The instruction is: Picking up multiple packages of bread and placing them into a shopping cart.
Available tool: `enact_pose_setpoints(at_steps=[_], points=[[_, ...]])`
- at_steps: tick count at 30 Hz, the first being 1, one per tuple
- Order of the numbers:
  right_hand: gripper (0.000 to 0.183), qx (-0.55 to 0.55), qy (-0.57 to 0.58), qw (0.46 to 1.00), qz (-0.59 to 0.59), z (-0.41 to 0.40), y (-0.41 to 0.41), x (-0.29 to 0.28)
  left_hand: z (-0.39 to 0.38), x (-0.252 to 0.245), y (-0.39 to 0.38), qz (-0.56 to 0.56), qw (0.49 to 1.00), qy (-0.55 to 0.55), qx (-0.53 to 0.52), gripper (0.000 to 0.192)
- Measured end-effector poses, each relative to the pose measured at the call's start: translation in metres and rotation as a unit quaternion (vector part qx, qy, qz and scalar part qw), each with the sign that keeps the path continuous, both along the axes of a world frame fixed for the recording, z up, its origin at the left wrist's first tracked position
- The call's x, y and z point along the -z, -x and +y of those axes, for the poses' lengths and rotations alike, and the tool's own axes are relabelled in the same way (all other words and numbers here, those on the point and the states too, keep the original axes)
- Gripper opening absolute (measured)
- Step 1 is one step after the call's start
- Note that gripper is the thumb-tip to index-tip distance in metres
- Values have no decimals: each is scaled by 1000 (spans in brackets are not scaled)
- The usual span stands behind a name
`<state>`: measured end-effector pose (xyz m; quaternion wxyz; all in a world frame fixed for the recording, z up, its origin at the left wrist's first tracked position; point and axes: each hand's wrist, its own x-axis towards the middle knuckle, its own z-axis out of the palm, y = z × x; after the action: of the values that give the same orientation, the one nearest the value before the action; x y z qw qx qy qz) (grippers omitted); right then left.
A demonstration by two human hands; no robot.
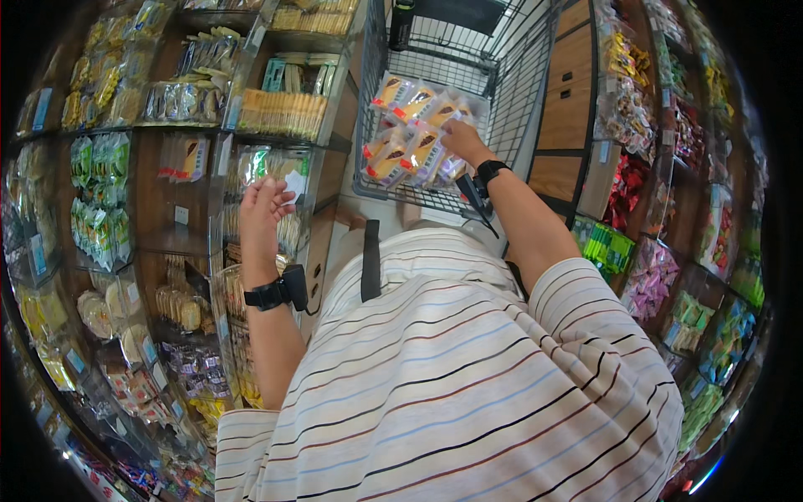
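Several wrapped snack packets (423,147) lie piled in the near end of a dark wire shopping cart (408,199) in front of me. My right hand (463,139) reaches down over the right side of this pile, its fingers bent at a packet; whether they grip it cannot be told. My left hand (266,197) is raised at the left, in front of the shelves, with its fingers loosely curled. A small white paper or tag (293,184) shows just beside its fingers; whether the hand touches it is unclear. Each wrist wears a black band with a device.
Shelves with clear bins of packaged snacks rise on the left, among them similar packets (183,157) in one bin. Wooden cabinets (563,94) and more candy bins (627,119) flank the cart on the right. A black bottle (401,26) stands at the cart's far left.
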<state>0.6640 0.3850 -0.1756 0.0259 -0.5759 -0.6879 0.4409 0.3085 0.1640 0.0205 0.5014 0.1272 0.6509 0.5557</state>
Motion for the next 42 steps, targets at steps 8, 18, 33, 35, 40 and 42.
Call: enact_pose_setpoints(at_steps=[8, 18, 33, 35, 40, 42], points=[[23, -76, 12, 997, 7, 12, 0, -6, -13, 4, -28, 11, 999, 37, 1, 32], [17, -188, -75, 977, 64, -3, -12, -58, 7, 9, -52, 0, 998, 45, 43, 33], [6, 52, 374, 779, 500, -10, 42, -196, 50, -27, -84, -103, 985, -39, 133, 44], [6, 34, 366, 776, 512, -16, 55, -208, 45, -27, -83, -101, 986, -38, 127, 43], [13, 35, 378, 761, 526, -24, 76, -189, 39, -30, -81, -99, 987, -71, 108, 36], [15, 25, 391, 748, 535, -27, 83, -188, 35, -30, -76, -89, 989, -78, 88, 34]])
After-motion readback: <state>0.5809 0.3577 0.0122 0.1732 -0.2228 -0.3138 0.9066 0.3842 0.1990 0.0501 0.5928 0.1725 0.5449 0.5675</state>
